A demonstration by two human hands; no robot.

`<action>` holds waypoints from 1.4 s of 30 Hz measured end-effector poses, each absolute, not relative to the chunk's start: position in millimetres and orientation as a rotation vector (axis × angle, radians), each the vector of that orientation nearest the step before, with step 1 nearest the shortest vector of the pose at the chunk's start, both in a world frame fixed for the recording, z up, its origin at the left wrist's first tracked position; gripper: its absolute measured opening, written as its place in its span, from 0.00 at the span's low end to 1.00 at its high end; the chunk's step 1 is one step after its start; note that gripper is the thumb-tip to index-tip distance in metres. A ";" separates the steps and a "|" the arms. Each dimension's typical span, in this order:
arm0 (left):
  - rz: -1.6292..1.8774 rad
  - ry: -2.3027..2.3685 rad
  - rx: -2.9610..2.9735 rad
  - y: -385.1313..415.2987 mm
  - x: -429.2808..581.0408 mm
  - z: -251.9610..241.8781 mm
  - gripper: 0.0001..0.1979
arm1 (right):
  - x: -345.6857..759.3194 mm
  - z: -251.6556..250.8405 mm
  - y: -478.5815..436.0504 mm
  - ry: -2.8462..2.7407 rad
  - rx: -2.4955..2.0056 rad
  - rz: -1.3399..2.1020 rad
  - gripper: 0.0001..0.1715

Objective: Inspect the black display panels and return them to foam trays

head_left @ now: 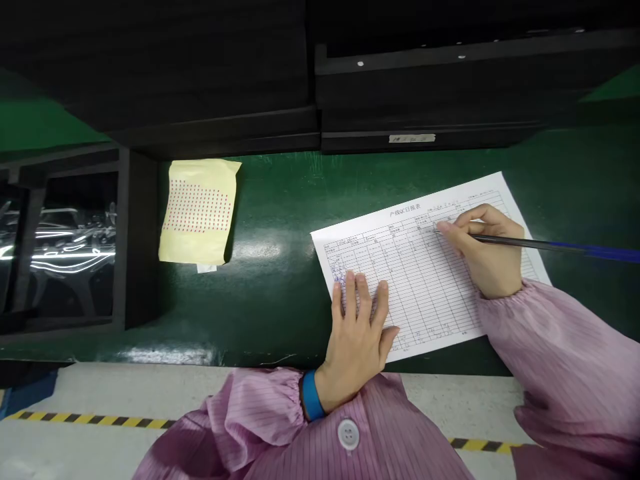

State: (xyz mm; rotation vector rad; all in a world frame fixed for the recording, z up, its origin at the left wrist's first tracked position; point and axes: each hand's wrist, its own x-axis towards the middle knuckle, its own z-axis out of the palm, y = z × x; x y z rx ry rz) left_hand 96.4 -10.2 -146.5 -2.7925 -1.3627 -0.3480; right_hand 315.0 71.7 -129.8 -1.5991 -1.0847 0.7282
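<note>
A white printed form [415, 280] with a ruled table lies at a slant on the green tabletop. My left hand [357, 333] rests flat on its lower left part, fingers spread, a blue band around the wrist. Over the upper right of the sheet, my right hand [487, 250] is closed around a pen [543, 245]. The pen's dark and blue barrel sticks out to the right, and its tip is at the table's upper rows. Some handwriting shows in the header and at the lower left of the form.
A yellow sheet with rows of red dots [200, 212] lies to the left on the green table [270, 300]. Large black boxes [420, 110] line the back. At the far left stands a black tray [140, 240] with shiny, clear-looking parts inside.
</note>
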 end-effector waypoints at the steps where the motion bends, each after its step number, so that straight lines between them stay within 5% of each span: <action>1: -0.359 -1.367 -2.793 -10.5 96.3 -146.9 0.32 | 314.2 -130.5 72.3 -1.129 -1.595 0.697 0.16; 17: -0.390 -1.445 -2.830 -11.9 95.0 -149.0 0.33 | 309.7 -133.1 68.8 -1.451 -1.563 0.476 0.21; 28: -0.583 -1.572 -3.003 3.1 74.7 -134.9 0.26 | 326.5 -133.6 71.3 -1.096 -1.614 0.405 0.17; 34: -0.636 -2.204 -2.861 68.7 53.1 -117.3 0.40 | 339.5 -131.9 75.2 -1.052 -1.570 0.433 0.17; 36: -0.678 -2.337 -2.871 88.3 56.2 -113.9 0.34 | 344.5 -132.5 74.2 -1.063 -1.597 0.426 0.19; 39: -0.927 -2.331 -2.978 100.0 56.4 -104.5 0.09 | 360.3 -129.0 72.7 -1.065 -1.641 0.339 0.18; 42: -1.274 -2.099 -3.092 95.3 40.2 -83.0 0.05 | 373.8 -109.7 71.3 -1.093 -1.613 0.449 0.36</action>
